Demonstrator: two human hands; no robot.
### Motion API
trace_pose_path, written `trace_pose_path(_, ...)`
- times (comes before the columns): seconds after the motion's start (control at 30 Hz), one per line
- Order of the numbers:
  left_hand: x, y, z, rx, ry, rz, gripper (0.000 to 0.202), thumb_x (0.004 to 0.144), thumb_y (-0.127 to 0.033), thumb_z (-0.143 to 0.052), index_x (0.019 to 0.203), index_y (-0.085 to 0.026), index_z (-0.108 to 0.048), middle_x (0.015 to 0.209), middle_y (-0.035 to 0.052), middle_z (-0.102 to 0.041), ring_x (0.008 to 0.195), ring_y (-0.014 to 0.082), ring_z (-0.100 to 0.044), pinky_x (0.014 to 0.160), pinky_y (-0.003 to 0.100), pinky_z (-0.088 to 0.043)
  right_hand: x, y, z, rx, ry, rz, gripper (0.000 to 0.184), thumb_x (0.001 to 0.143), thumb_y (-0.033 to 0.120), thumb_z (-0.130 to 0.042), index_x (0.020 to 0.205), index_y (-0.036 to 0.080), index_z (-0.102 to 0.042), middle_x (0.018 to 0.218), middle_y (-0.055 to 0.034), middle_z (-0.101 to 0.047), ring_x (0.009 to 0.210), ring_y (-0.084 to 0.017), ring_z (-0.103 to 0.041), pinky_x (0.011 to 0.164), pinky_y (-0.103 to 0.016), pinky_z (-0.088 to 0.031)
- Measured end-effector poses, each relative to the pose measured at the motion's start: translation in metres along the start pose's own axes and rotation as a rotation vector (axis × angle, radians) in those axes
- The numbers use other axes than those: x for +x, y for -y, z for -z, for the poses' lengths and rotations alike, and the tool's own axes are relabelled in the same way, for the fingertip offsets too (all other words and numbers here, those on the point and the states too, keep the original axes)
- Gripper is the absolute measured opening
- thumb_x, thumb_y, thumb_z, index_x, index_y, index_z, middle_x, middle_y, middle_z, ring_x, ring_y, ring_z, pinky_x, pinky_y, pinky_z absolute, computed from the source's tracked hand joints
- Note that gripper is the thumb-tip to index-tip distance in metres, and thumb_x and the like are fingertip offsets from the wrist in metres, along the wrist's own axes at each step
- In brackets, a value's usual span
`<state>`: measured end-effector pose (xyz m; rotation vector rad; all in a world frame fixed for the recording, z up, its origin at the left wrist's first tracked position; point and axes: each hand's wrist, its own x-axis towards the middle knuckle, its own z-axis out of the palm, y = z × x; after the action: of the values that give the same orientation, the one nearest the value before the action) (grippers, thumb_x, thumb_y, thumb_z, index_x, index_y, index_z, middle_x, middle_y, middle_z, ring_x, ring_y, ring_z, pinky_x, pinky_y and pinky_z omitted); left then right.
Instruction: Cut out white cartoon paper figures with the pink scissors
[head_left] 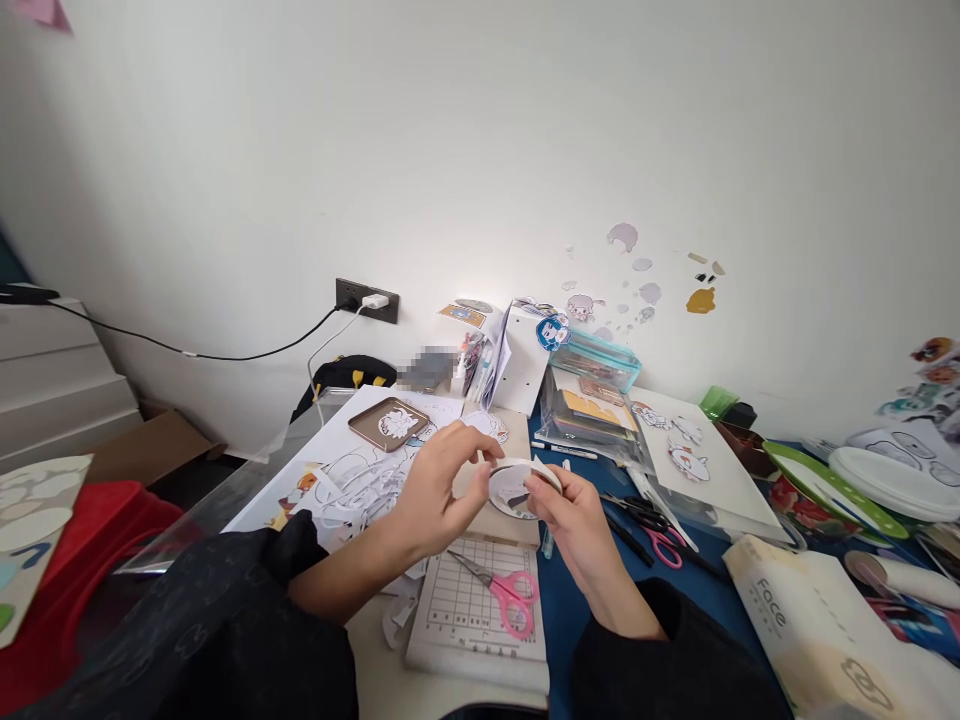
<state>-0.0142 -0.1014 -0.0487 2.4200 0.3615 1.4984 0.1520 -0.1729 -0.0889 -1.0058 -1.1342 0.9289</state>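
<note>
My right hand (574, 525) pinches a round, white-rimmed paper cutout (511, 492) with grey and dark markings, between thumb and fingers at its right side. At the cutout's left edge is my left hand (448, 487), thumb and forefinger curved and apart; whether the tips touch the rim I cannot tell. Beneath both hands lies a paper pad with a printed grid (457, 620). Pink-handled scissors (511, 605) rest on it, blades pointing to the upper left. White paper scraps (367, 500) are heaped left of my left wrist.
A brown tray (360, 425) with a cutout stands behind the scraps. Dark scissors with pink handles (666, 548) and pens lie right of my right hand. A tissue pack (810, 620) sits front right. Behind are a white file holder (523, 360) and a teal pouch (596, 360).
</note>
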Motion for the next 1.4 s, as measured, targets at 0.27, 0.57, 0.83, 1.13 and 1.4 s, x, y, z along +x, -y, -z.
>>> trace_pose_path(0.27, 0.003, 0.003, -0.005, -0.234, 0.083, 0.382, 0.02, 0.091, -0.029, -0.052, 0.081, -0.013, -0.061, 0.078, 0.001, -0.062, 0.073, 0.0149, -0.06, 0.068, 0.032, -0.049, -0.001, 0.011, -0.007, 0.171, -0.022, 0.014, 0.022, 0.094, 0.034, -0.051, 0.096, 0.014, -0.061, 0.076, 0.0014, -0.062, 0.053, -0.01, -0.057, 0.051, -0.025, -0.05)
trace_pose_path(0.57, 0.002, 0.013, -0.013, -0.523, 0.1, 0.65, 0.022, 0.091, -0.032, -0.052, 0.089, -0.012, -0.062, 0.085, 0.0031, -0.065, 0.076, 0.016, -0.063, 0.07, 0.034, -0.052, 0.0, 0.014, -0.008, 0.241, -0.07, 0.053, 0.021, 0.093, 0.031, -0.053, 0.083, 0.014, -0.061, 0.07, 0.0034, -0.06, 0.051, -0.009, -0.056, 0.051, -0.025, -0.049)
trace_pose_path(0.83, -0.002, 0.011, -0.014, -0.625, 0.108, 0.714, 0.022, 0.091, -0.031, -0.052, 0.088, -0.012, -0.062, 0.085, 0.0029, -0.065, 0.076, 0.016, -0.063, 0.071, 0.034, -0.052, 0.001, 0.006, -0.001, 0.107, -0.198, 0.127, 0.011, 0.09, 0.021, -0.058, 0.097, 0.014, -0.061, 0.085, -0.0002, -0.063, 0.063, -0.012, -0.06, 0.055, -0.026, -0.052)
trace_pose_path(1.13, 0.001, 0.014, -0.015, -0.603, 0.092, 0.73, 0.016, 0.088, -0.026, -0.058, 0.095, -0.012, -0.062, 0.092, 0.004, -0.065, 0.08, 0.0168, -0.063, 0.072, 0.035, -0.053, -0.011, 0.015, -0.005, -0.099, -0.126, 0.238, 0.006, 0.087, 0.018, -0.061, 0.085, 0.012, -0.061, 0.087, -0.0002, -0.063, 0.05, -0.005, -0.053, 0.04, -0.016, -0.043)
trace_pose_path(1.4, 0.002, 0.004, -0.011, -0.592, 0.178, 0.715, 0.015, 0.089, -0.025, -0.057, 0.087, -0.012, -0.064, 0.088, 0.0031, -0.067, 0.083, 0.0179, -0.064, 0.078, 0.037, -0.051, -0.015, 0.02, -0.013, -0.332, -0.153, 0.19, 0.011, 0.088, 0.022, -0.062, 0.082, 0.013, -0.063, 0.06, 0.008, -0.055, 0.039, -0.004, -0.046, 0.038, -0.017, -0.041)
